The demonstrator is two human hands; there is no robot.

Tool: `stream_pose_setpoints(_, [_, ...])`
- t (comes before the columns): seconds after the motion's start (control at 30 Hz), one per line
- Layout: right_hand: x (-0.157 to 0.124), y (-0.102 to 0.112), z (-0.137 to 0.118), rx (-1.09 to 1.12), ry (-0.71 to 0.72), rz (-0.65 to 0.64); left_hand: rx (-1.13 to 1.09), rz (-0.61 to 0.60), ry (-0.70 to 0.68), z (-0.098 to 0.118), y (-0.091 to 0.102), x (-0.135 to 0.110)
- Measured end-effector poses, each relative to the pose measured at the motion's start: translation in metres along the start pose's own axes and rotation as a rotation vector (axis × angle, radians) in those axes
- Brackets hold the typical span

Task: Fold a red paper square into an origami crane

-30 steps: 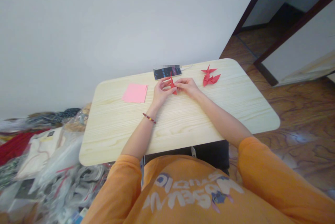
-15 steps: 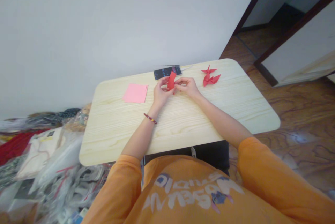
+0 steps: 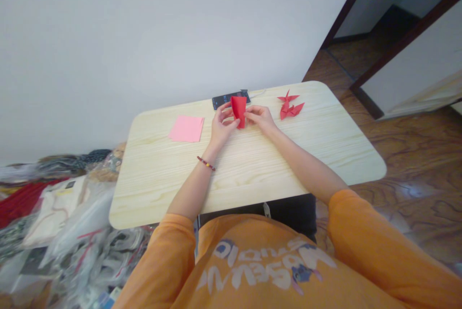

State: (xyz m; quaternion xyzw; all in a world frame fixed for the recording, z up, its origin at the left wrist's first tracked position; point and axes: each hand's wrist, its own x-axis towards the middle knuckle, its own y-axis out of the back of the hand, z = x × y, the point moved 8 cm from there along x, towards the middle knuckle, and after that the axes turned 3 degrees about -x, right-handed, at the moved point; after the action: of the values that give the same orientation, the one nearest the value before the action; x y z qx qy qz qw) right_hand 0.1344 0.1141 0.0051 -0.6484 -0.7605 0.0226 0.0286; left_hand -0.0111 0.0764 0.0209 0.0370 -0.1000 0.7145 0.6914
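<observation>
A folded sheet of red origami paper [image 3: 239,109] is held upright between my two hands, just above the table. Its layers stand apart, so a darker inner side shows. My left hand [image 3: 221,126] grips its left edge and bottom, with the thumb in front. At its right edge, my right hand [image 3: 260,117] pinches the paper between thumb and fingertips. Red folded paper cranes [image 3: 289,108] lie together to the right. On the left is a stack of pink paper squares [image 3: 186,129].
A phone [image 3: 224,100] with a lit screen and a white cable lies at the table's back edge, partly behind the red paper. The pale wooden table [image 3: 166,174] stands against a white wall. Clothes and plastic bags [image 3: 83,212] are heaped at the left.
The red paper has turned and opened out from a narrow strip to a wider shape with parted layers. My right hand has shifted slightly along its right edge.
</observation>
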Motion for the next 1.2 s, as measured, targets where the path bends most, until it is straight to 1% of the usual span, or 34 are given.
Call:
stream_pose_setpoints(0.1, [0.001, 0.004, 0.000, 0.018, -0.020, 0.032, -0.112, 0.029, 0.059, -0.012, 0.007, 0.005])
stream_pose_setpoints(0.17, [0.001, 0.004, 0.000, 0.015, -0.020, 0.036, -0.148, 0.071, 0.092, -0.021, 0.014, 0.009])
stream_pose_setpoints(0.23, [0.001, 0.004, 0.001, 0.001, -0.015, 0.040, -0.167, 0.134, 0.097, -0.026, 0.021, 0.011])
stream_pose_setpoints(0.3, [0.001, 0.004, 0.002, -0.026, -0.016, 0.053, -0.197, 0.151, 0.087, -0.028, 0.023, 0.012])
stream_pose_setpoints(0.43, [0.001, 0.007, 0.006, -0.083, -0.033, 0.083, -0.215, 0.098, 0.113, -0.030, 0.020, 0.010])
stream_pose_setpoints(0.5, [0.000, 0.008, 0.003, -0.076, -0.002, 0.080, -0.212, 0.081, 0.138, -0.032, 0.020, 0.010])
stream_pose_setpoints(0.57, [-0.001, 0.006, -0.002, -0.066, 0.058, 0.047, -0.215, 0.080, 0.160, -0.034, 0.023, 0.010])
stream_pose_setpoints(0.67, [-0.002, 0.000, -0.009, -0.095, 0.134, -0.037, -0.228, 0.101, 0.204, -0.039, 0.028, 0.011])
stream_pose_setpoints(0.8, [-0.003, -0.007, -0.012, -0.155, 0.180, -0.127, -0.281, 0.131, 0.256, -0.043, 0.032, 0.013])
stream_pose_setpoints(0.9, [-0.003, -0.010, -0.012, -0.178, 0.196, -0.165, -0.303, 0.093, 0.291, -0.043, 0.028, 0.012])
stream_pose_setpoints(1.07, [0.000, -0.006, -0.008, -0.162, 0.150, -0.122, -0.283, 0.045, 0.315, -0.040, 0.024, 0.011])
stream_pose_setpoints(1.2, [0.003, 0.003, -0.003, -0.063, 0.063, -0.038, -0.268, -0.007, 0.360, -0.037, 0.020, 0.008])
